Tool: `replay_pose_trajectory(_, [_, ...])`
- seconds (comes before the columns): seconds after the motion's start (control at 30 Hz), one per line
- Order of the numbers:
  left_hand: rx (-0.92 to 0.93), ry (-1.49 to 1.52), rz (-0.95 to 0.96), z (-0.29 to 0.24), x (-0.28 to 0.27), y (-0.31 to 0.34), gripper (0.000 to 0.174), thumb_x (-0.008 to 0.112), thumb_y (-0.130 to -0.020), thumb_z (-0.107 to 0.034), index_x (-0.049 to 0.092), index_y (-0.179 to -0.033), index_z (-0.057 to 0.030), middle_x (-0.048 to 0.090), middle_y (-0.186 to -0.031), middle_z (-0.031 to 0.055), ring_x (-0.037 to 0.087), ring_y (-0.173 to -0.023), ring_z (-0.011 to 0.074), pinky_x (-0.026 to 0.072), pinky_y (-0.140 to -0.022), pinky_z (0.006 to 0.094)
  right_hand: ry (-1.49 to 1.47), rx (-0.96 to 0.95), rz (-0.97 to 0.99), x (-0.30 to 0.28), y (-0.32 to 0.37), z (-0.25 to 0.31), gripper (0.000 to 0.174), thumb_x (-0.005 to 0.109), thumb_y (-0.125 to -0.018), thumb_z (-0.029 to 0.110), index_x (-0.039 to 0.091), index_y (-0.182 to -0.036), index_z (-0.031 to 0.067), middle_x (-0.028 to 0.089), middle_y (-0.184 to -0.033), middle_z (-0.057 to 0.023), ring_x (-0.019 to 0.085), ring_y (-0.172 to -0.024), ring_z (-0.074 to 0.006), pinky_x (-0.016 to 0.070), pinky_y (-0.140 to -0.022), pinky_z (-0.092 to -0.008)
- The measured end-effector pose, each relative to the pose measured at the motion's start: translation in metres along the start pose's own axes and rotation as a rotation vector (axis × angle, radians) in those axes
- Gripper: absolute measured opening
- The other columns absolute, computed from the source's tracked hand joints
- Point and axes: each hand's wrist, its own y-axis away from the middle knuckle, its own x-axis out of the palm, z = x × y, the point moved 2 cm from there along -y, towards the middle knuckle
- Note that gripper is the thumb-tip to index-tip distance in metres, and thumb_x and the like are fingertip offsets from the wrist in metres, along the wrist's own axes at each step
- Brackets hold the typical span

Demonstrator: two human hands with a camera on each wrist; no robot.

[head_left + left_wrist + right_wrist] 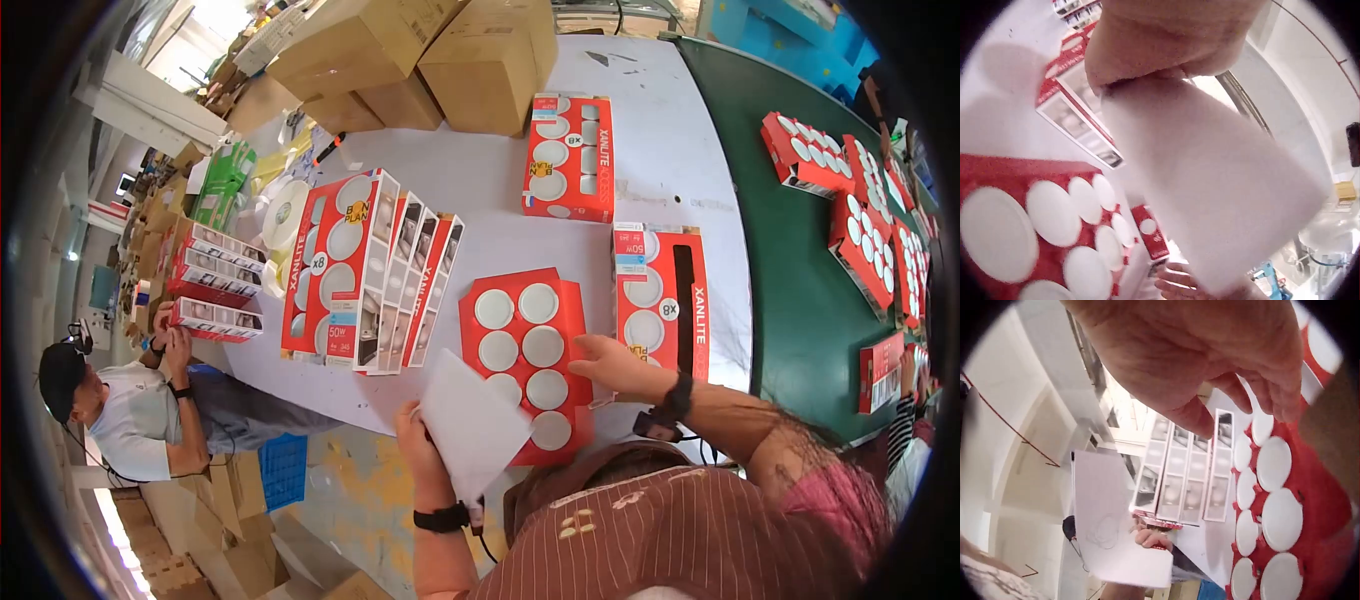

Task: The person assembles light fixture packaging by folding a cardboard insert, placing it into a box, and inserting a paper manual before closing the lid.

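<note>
The left hand [421, 450] grips a stack of white sheets [474, 421] by one edge; in the left wrist view the white sheets [1216, 181] spread below that hand [1172, 37]. Beside them on the table lies a red tray [570, 310] with two rows of round white discs [543, 346], its lower left discs partly covered by the sheets. Over the tray's right edge is the right hand [622, 368], fingers extended and holding nothing; the right wrist view shows this hand [1191, 356] above the discs [1274, 464].
Upright red boxes [335, 265] stand left of the tray. Two more boxes lie right and behind, one box [568, 158] farther back. Cardboard cartons [480, 70] occupy the table's back. Several boxes rest on a green surface [790, 300]. Another person [130, 420] works at the left.
</note>
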Motion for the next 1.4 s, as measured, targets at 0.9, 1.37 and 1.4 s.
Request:
replay_pose_trajectory(0.9, [-0.689, -0.100, 0.882, 0.107, 0.022, -0.086, 0.037, 0.048, -0.098, -0.035, 0.062, -0.109, -0.0020, 0.065, -0.100, 0.0041, 0.059, -0.086, 0.0144, 0.0480, -0.074, 0.0296, 0.013, 0.304, -0.254, 0.066, -0.047, 0.006, 0.062, 0.065, -0.081, 0.049, 0.060, -0.108, -0.0062, 0.066, -0.102, -0.0226, 0.066, -0.094, -0.0329, 0.0523, -0.077, -0.0404])
replay_pose_trajectory(1.37, [0.033, -0.453, 0.618, -0.025, 0.029, -0.004, 0.039, 0.047, -0.099, -0.026, 0.058, -0.117, 0.0062, 0.066, -0.108, 0.0130, 0.061, -0.099, 0.0210, 0.0459, -0.086, 0.0352, 0.038, -0.167, -0.508, 0.063, 0.066, 0.038, 0.048, 0.072, -0.079, 0.047, 0.055, -0.088, 0.0027, 0.062, -0.080, -0.0187, 0.062, -0.076, -0.0381, 0.0486, -0.066, -0.0442])
replay_pose_trajectory(1.4, [0.041, -0.462, 0.616, -0.034, 0.038, 0.001, 0.039, 0.047, -0.099, -0.026, 0.058, -0.117, 0.0062, 0.066, -0.108, 0.0130, 0.061, -0.099, 0.0210, 0.0459, -0.086, 0.0352, 0.020, -0.177, -0.580, 0.053, 0.077, 0.036, 0.047, 0.071, -0.079, 0.047, 0.056, -0.088, 0.0031, 0.062, -0.081, -0.0179, 0.062, -0.078, -0.0375, 0.0486, -0.068, -0.0444])
